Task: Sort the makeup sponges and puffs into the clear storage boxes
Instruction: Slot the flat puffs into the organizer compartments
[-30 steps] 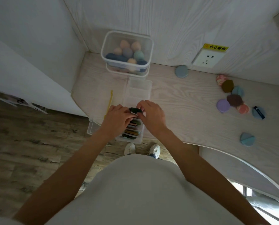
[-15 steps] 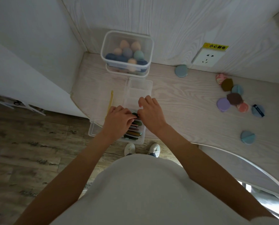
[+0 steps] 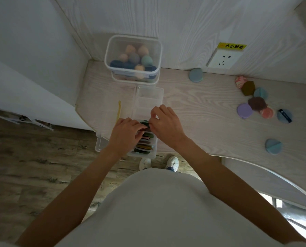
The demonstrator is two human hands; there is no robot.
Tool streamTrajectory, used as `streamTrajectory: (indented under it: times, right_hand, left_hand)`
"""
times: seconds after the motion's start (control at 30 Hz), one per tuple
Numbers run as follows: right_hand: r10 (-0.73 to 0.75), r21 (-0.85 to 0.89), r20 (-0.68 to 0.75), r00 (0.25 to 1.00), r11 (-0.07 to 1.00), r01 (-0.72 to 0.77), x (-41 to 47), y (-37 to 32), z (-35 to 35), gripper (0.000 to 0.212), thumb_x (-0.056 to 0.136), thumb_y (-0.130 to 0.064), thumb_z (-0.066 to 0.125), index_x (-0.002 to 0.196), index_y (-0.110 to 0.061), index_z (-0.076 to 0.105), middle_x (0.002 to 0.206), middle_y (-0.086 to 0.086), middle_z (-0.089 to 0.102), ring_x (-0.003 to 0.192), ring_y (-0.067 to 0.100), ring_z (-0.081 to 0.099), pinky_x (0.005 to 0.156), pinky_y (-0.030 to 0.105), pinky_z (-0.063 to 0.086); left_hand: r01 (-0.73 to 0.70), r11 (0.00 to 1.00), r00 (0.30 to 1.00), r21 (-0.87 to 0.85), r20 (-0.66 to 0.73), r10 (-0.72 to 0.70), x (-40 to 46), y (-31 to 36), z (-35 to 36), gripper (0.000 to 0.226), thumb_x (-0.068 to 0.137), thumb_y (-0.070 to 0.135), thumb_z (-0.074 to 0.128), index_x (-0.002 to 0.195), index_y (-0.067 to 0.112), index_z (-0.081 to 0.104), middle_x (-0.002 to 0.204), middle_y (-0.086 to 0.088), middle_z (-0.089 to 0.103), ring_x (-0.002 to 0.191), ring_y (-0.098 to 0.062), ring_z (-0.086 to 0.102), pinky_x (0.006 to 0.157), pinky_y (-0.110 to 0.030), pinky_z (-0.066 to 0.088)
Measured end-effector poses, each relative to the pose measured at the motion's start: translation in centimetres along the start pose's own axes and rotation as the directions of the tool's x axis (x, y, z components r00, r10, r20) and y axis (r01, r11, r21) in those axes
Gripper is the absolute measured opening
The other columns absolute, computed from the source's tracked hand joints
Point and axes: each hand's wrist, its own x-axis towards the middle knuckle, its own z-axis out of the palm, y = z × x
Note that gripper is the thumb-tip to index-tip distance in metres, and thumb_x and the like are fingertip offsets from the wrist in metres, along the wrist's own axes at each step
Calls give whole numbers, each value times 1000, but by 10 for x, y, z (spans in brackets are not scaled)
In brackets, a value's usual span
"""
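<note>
Both hands meet over the long box point(image 3: 149, 97) at the bench edge, left hand point(image 3: 125, 133) and right hand point(image 3: 166, 124) fingers pinching a dark green puff point(image 3: 145, 123) atop the upright row; likely light, soft, best held by its rim.

A pale wood-grain tabletop point(image 3: 193, 111) meets a matching wall; a white socket point(image 3: 223, 60) sits there — yellow warning label point(image 3: 231, 46) above it; white shoes point(image 3: 172, 162) stand on grey plank floor point(image 3: 32, 172).
</note>
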Motion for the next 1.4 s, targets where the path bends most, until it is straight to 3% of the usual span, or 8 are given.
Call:
streamTrajectory:
  times: [0.13, 0.37, 0.53, 0.73, 0.9, 1.07, 1.3, 1.4]
  right_hand:
    - [15, -16, 42, 999, 1000, -15, -5, 6, 4, 9, 70, -11, 70, 61, -12, 66, 77, 3, 59, 69, 20, 51, 61, 30, 41]
    - [34, -74, 207, 978, 997, -19, 5, -6, 4, 19, 56, -13, 79, 48, -17, 63, 67, -1, 55, 65, 18, 49, 57, 27, 36]
    - [94, -9, 67, 993, 996, -94, -1, -3, -2, 9, 67, -13, 68, 58, -12, 65, 74, 3, 56, 67, 19, 50, 60, 30, 42]
    - [174, 29, -17, 985, 984, -173, -4, 0, -4, 7, 69, -13, 72, 63, -11, 68, 78, 5, 57, 67, 19, 51, 61, 29, 43]
    - [239, 12, -7, 971, 971, -239, -6, -1, -1, 9, 66, -12, 76, 62, -11, 68, 77, 5, 58, 66, 19, 52, 60, 30, 44]
    - [263, 10, -13, 965, 965, -263, -6, -3, 0, 8, 66, -13, 76, 62, -11, 69, 78, 5, 58, 68, 20, 53, 62, 30, 45]
    - [189, -16, -32, 981, 982, -190, -8, -7, 1, 9, 66, -9, 73, 60, -11, 67, 75, 4, 58, 66, 20, 53, 61, 30, 44]
    - [139, -81, 86, 987, 988, -132, -1, -12, 5, 16, 57, -7, 77, 52, -14, 64, 71, 2, 56, 64, 20, 50, 59, 28, 41]
  left_hand:
    - [-3, 1000, 999, 7, 45, 3, 2, 3, 0, 38, 87, 29, 37, 98, 16, 71, 85, -4, 68, 75, -23, 59, 69, -33, 44]
    - [16, 999, 1000, 39, 18, -17, -1, 3, 1, 34, 86, 28, 43, 88, 13, 73, 84, -6, 66, 75, -24, 57, 66, -33, 43]
    - [13, 990, 1000, 139, -16, -11, -1, 4, -1, 36, 86, 31, 41, 83, 15, 73, 82, -5, 65, 75, -25, 55, 67, -34, 36]
    - [62, 998, 983, 26, 170, -65, 19, -4, -18, 22, 93, 21, 52, 91, 9, 71, 80, -11, 68, 74, -27, 57, 74, -37, 39]
    - [-57, 996, 967, 71, 254, 37, 34, -10, -22, 18, 88, 26, 59, 97, 19, 73, 93, -5, 65, 86, -24, 58, 67, -32, 44]
    - [-189, 959, 970, 210, 193, 149, 35, -10, -20, 9, 63, 18, 82, 60, 16, 73, 56, -1, 61, 50, -20, 53, 44, -24, 42]
    - [-338, 936, 938, 96, 110, 328, 31, -25, -26, 8, 68, 14, 77, 64, 19, 71, 66, 3, 63, 58, -16, 54, 41, -25, 43]
    - [-311, 948, 947, 72, 106, 302, 27, -26, -24, 9, 68, 14, 79, 64, 20, 72, 65, 2, 64, 58, -17, 54, 40, -26, 44]
